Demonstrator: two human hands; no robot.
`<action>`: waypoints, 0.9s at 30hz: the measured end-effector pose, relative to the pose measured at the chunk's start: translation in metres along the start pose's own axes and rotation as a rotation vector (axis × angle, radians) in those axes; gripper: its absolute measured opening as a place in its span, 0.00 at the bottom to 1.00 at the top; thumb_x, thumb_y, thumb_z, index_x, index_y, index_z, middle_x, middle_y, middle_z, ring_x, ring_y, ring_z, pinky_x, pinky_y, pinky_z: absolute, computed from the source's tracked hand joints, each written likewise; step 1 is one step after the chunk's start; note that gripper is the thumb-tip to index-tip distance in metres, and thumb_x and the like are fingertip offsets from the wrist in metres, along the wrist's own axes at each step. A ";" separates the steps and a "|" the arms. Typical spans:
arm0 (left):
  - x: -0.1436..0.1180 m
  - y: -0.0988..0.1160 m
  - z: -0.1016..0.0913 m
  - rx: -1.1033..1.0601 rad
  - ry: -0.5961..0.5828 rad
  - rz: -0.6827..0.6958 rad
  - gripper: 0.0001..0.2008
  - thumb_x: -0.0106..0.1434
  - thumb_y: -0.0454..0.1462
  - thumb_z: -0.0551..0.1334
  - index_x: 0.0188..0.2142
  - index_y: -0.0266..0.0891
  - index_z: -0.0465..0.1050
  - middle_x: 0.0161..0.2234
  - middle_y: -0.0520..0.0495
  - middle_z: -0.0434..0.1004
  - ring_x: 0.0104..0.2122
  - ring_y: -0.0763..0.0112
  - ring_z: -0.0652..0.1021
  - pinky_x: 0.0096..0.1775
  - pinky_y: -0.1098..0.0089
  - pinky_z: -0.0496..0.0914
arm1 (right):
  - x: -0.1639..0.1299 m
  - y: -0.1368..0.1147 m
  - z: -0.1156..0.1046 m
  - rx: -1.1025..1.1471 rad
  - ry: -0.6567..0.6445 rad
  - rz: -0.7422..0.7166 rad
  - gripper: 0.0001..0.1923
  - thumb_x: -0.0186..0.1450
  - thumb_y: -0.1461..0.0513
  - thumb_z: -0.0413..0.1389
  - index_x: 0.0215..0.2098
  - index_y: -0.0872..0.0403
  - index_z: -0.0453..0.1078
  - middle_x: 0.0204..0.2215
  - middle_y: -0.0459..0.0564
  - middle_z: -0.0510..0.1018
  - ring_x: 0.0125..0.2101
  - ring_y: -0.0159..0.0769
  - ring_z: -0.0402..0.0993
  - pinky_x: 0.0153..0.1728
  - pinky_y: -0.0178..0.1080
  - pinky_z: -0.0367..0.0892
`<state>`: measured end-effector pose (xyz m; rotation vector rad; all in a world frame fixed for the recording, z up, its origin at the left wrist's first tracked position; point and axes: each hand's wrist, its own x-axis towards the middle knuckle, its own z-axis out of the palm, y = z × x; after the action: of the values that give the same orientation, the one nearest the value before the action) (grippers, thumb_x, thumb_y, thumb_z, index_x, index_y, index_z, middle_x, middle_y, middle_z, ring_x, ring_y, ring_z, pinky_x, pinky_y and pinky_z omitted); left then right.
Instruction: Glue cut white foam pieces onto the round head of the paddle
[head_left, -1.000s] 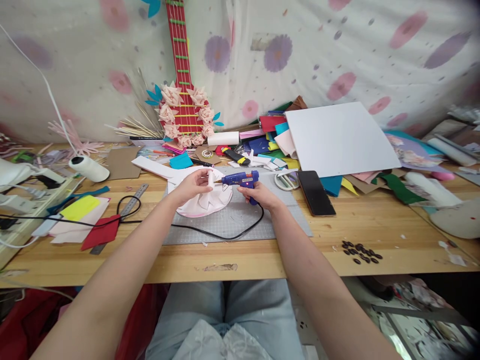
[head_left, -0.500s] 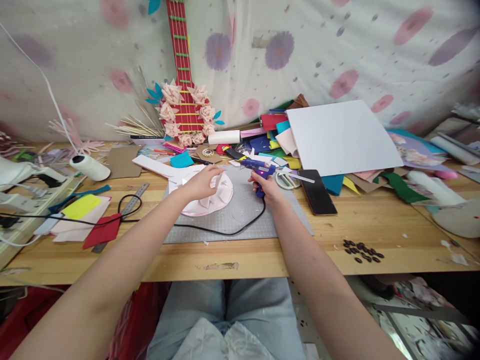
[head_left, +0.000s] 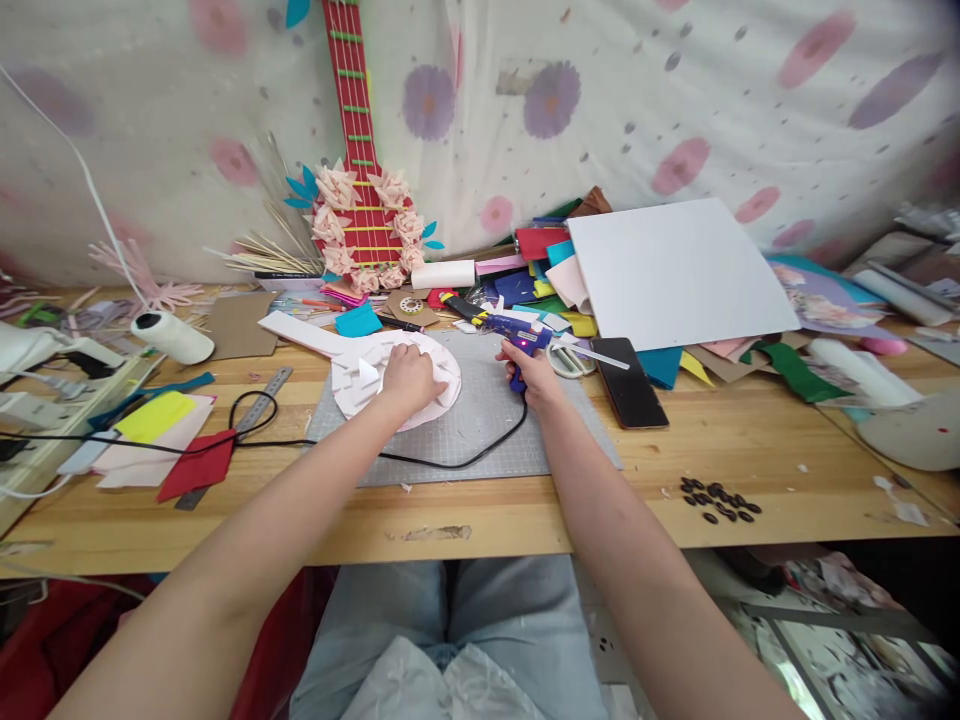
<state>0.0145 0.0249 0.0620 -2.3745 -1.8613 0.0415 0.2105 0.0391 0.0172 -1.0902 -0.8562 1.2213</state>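
In my right hand is a blue hot glue gun, its trigger grip wrapped by my fingers and a small red light glowing on its side. A clear glue stick juts out of the rear. My left hand is closed, fingers curled down onto the round body of a white guitar-shaped paper piece. Folded white paper pieces stand on that body around my fingers. What my left fingertips grip is hidden. Both lie over a grey cutting mat.
A red paper guitar with pink flowers leans on the back curtain. A phone and a large white board lie right. Scissors sit behind the glue gun. Dark beads lie near the front edge; the cord crosses the mat.
My left hand has moved down and slightly left onto the round body, its fingers now curled lower. My right hand keeps the glue gun in nearly the same place. The view shifts slightly.
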 end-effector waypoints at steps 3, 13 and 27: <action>-0.001 -0.001 0.005 -0.022 0.003 -0.012 0.25 0.57 0.48 0.59 0.46 0.30 0.72 0.47 0.34 0.70 0.50 0.51 0.65 0.52 0.60 0.59 | -0.001 -0.001 0.000 -0.015 -0.003 -0.004 0.19 0.46 0.51 0.65 0.27 0.54 0.67 0.22 0.43 0.75 0.16 0.21 0.58 0.15 0.28 0.58; -0.008 -0.015 0.011 -0.344 0.290 0.029 0.16 0.60 0.36 0.56 0.48 0.37 0.69 0.48 0.42 0.71 0.50 0.59 0.67 0.54 0.62 0.60 | 0.001 0.000 0.000 -0.005 0.026 -0.002 0.19 0.45 0.52 0.65 0.27 0.54 0.67 0.22 0.43 0.74 0.17 0.22 0.57 0.15 0.28 0.58; -0.006 -0.009 0.017 -0.258 0.190 0.009 0.19 0.58 0.41 0.59 0.49 0.40 0.70 0.44 0.44 0.76 0.50 0.58 0.69 0.60 0.58 0.51 | 0.001 0.003 0.000 -0.006 0.037 0.002 0.20 0.44 0.52 0.66 0.27 0.53 0.66 0.21 0.43 0.74 0.16 0.22 0.57 0.15 0.28 0.57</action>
<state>0.0026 0.0221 0.0460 -2.4451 -1.8632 -0.4340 0.2102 0.0400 0.0145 -1.1156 -0.8306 1.1975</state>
